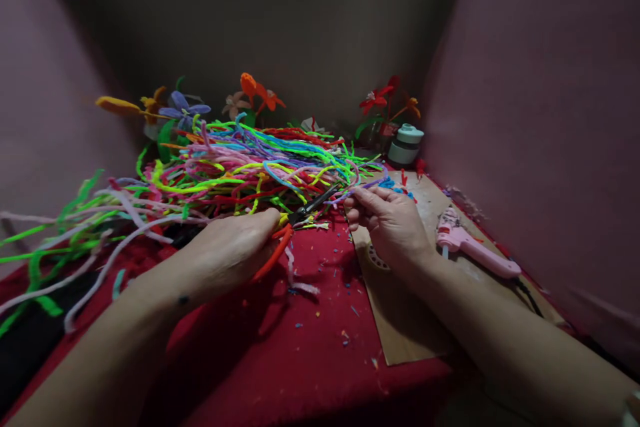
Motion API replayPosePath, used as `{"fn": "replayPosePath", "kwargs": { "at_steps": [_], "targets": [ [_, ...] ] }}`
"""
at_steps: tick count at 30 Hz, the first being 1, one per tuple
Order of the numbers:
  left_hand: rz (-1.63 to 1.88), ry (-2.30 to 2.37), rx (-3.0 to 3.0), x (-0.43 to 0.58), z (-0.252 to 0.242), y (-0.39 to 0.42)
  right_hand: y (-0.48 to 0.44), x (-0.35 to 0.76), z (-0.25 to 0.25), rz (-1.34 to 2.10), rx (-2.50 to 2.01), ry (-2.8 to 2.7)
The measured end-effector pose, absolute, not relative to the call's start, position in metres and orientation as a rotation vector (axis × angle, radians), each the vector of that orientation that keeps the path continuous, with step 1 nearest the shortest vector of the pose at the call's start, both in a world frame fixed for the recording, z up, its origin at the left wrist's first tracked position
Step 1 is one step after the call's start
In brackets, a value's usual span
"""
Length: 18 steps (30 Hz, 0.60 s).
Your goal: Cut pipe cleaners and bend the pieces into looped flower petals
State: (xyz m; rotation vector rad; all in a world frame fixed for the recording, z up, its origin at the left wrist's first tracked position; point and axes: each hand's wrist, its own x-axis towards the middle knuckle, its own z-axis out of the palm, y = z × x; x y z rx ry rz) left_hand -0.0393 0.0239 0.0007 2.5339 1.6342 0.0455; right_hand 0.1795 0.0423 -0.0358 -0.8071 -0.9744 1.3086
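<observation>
1. Purple chenille stem point(373, 183), at the cardboard sheet's point(395, 327) far-left edge: the right hand point(393, 227) pinches it; a weak pinch could let it slip.
2. Left hand point(245, 240), wrapped round orange-handled pliers point(314, 206) left of the cardboard: closeness could nip fingers.
3. Glue gun point(470, 248), on the cardboard: a forearm swing could knock it.

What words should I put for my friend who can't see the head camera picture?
The left hand holds pliers close to a purple pipe cleaner in the right hand, over a red cloth. Behind them lies a heap of colourful pipe cleaners, with flowers beyond; a glue gun rests on a board at right.
</observation>
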Motion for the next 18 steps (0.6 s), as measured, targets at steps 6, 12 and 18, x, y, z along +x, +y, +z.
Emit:
{"fn": "replayPosePath", "kwargs": {
  "at_steps": [6, 12, 18],
  "targets": [
    [-0.244, 1.797, 2.647, -0.017, -0.003, 0.014, 0.039, 0.179, -0.034, 1.326, -0.794, -0.96],
    [-0.294, 1.884, 2.613, -0.007, -0.004, 0.01, 0.039, 0.179, -0.034, 1.338, -0.784, -0.925],
    [-0.271, 1.924, 2.635, -0.007, -0.007, 0.009, 0.037, 0.176, -0.031, 1.343, -0.793, -0.881]
  ]
}}
